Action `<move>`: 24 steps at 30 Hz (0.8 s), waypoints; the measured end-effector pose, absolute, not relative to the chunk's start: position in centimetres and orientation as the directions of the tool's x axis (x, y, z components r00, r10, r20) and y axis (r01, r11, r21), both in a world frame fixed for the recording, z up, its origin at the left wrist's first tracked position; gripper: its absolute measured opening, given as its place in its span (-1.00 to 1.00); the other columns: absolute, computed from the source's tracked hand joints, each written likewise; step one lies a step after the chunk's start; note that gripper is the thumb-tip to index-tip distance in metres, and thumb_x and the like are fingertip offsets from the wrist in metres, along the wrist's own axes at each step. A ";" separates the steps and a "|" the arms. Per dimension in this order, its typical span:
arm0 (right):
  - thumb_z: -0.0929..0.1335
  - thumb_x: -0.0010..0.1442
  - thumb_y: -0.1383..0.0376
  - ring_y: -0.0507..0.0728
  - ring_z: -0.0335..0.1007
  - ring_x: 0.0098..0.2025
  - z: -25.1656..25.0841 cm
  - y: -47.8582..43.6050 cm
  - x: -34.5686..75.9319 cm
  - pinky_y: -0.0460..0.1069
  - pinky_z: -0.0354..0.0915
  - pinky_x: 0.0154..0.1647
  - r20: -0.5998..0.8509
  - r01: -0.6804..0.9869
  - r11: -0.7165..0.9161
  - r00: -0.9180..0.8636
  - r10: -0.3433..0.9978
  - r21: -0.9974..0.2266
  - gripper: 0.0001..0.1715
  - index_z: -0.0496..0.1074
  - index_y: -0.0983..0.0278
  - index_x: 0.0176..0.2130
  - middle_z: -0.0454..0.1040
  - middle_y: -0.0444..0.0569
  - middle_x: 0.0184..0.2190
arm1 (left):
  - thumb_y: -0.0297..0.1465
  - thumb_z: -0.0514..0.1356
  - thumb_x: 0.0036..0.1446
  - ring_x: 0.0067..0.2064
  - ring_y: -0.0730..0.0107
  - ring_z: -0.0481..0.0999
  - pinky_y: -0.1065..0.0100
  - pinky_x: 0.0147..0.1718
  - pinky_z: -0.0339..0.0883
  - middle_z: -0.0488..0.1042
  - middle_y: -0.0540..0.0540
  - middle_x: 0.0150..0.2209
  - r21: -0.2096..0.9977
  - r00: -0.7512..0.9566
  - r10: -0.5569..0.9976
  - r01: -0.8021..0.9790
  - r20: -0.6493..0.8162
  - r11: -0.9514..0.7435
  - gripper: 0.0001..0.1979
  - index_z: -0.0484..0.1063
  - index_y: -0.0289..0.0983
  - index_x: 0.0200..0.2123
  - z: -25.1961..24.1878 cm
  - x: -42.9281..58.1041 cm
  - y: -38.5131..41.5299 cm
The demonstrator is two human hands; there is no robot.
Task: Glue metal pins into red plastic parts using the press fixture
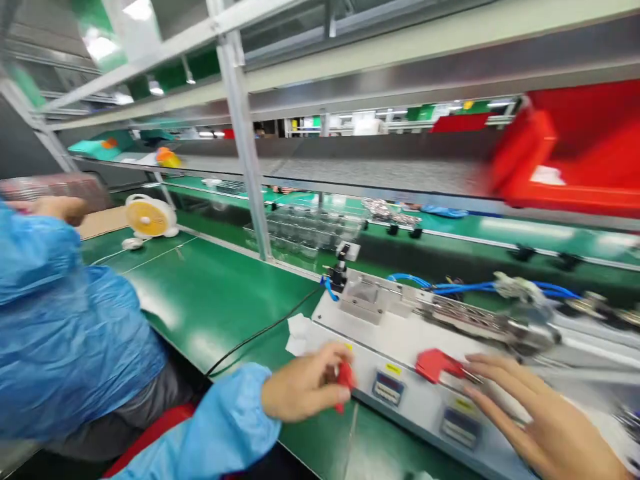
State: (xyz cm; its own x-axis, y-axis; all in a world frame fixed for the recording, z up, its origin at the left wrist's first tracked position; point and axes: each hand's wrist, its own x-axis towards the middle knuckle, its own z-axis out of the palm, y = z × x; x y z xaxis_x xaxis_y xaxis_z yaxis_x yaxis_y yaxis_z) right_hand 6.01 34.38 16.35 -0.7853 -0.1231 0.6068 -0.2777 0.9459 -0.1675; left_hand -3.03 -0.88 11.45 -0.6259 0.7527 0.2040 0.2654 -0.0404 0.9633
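My left hand point(303, 385) grips a small red plastic part point(345, 383) at the front edge of a white bench-top fixture point(400, 340). A red clamp handle point(435, 365) sits on that fixture, a little left of my right hand point(543, 417). That hand is blurred, with fingers spread and nothing in them, and lies over the fixture's front. Metal jig parts point(475, 317) and blue air hoses point(500, 288) run along the fixture's back. Two small display panels point(387, 388) are set in its front face.
A co-worker in a blue smock point(65, 333) sits at the left, one hand point(55, 210) raised near a stack of boxes. Green workbenches point(220, 300) carry a black cable and white paper. A metal shelf upright point(243, 127) and a red bin point(570, 153) stand ahead.
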 end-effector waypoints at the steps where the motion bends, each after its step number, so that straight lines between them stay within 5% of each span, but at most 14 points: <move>1: 0.27 0.39 -0.19 0.31 0.63 -0.23 16.8 34.1 7.0 0.22 0.62 -0.23 0.588 -0.297 0.939 -0.796 -0.142 -0.175 -0.63 0.54 -0.11 -0.14 0.62 0.00 -0.16 | -0.28 0.23 0.36 -0.31 0.38 0.55 0.37 -0.27 0.41 0.58 -0.16 -0.12 0.931 -0.651 0.709 0.364 0.272 -0.024 -0.69 0.39 -0.29 0.08 14.0 -4.0 -0.7; 4: 0.27 0.45 -0.05 0.29 0.63 -0.14 18.0 33.3 9.1 0.21 0.61 -0.14 0.582 -0.306 0.929 -0.802 -0.133 -0.209 -0.70 0.53 -0.04 -0.12 0.61 0.01 -0.08 | -0.38 0.12 0.44 -0.27 0.36 0.58 0.36 -0.23 0.41 0.55 -0.11 -0.17 0.742 -0.629 0.639 0.657 0.443 0.131 -0.82 0.35 -0.32 0.03 20.1 -7.5 1.4; 7: 0.27 0.47 -0.02 0.29 0.61 -0.08 18.3 32.9 11.0 0.18 0.60 -0.08 0.584 -0.274 0.932 -0.807 -0.089 -0.238 -0.69 0.55 0.00 -0.14 0.59 0.01 -0.04 | -0.45 -0.01 0.48 -0.14 0.31 0.60 0.29 -0.09 0.42 0.51 -0.17 -0.04 0.425 -0.641 0.673 0.760 0.369 0.491 -0.75 0.33 -0.43 0.10 23.1 -10.4 5.2; 9: 0.27 0.48 -0.02 0.28 0.60 -0.06 18.3 33.0 12.1 0.17 0.59 -0.05 0.582 -0.259 0.936 -0.810 -0.076 -0.238 -0.65 0.57 0.04 -0.14 0.59 0.02 -0.03 | -0.45 0.08 0.46 -0.07 0.20 0.60 0.23 -0.04 0.43 0.47 -0.23 0.06 0.285 -0.678 0.671 0.735 0.300 0.615 -0.77 0.38 -0.42 0.09 23.5 -11.8 7.5; 12: 0.29 0.49 -0.01 0.25 0.61 -0.08 18.1 33.6 13.8 0.11 0.57 -0.02 0.594 -0.261 0.945 -0.799 -0.096 -0.198 -0.63 0.59 0.11 -0.13 0.60 0.01 -0.04 | -0.43 0.26 0.35 -0.08 0.03 0.61 0.16 -0.10 0.46 0.50 -0.26 0.01 0.213 -0.721 0.651 0.692 0.236 0.690 -0.87 0.49 -0.33 -0.07 22.6 -12.7 9.5; 16: 0.28 0.50 -0.02 0.21 0.63 -0.13 17.2 35.1 15.8 0.05 0.55 -0.10 0.636 -0.235 0.959 -0.767 -0.083 -0.158 -0.61 0.59 0.10 -0.14 0.61 -0.02 -0.07 | -0.39 0.22 0.38 -0.04 -0.04 0.58 0.14 -0.17 0.45 0.48 -0.29 0.00 0.122 -0.744 0.633 0.663 0.212 0.739 -0.86 0.52 -0.34 -0.10 20.9 -12.6 9.5; 24: 0.23 0.51 -0.07 0.26 0.62 -0.23 13.7 38.7 16.4 0.12 0.53 -0.16 0.654 -0.137 0.989 -0.754 -0.065 -0.059 -0.55 0.55 0.12 -0.07 0.62 0.01 -0.19 | -0.40 0.10 0.46 -0.13 0.15 0.47 0.19 -0.19 0.33 0.53 -0.15 -0.20 0.046 -0.557 0.670 0.785 0.491 0.618 -0.78 0.52 -0.26 -0.22 17.8 -11.4 5.5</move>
State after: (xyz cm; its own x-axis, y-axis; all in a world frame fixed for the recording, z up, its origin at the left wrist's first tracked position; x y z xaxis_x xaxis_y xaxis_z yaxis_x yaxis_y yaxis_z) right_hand 16.37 38.65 13.67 -0.7540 -0.0653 0.6536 -0.1368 0.9888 -0.0590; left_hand -11.35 5.49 17.83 -0.5566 0.6702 0.4908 0.7849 0.6179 0.0464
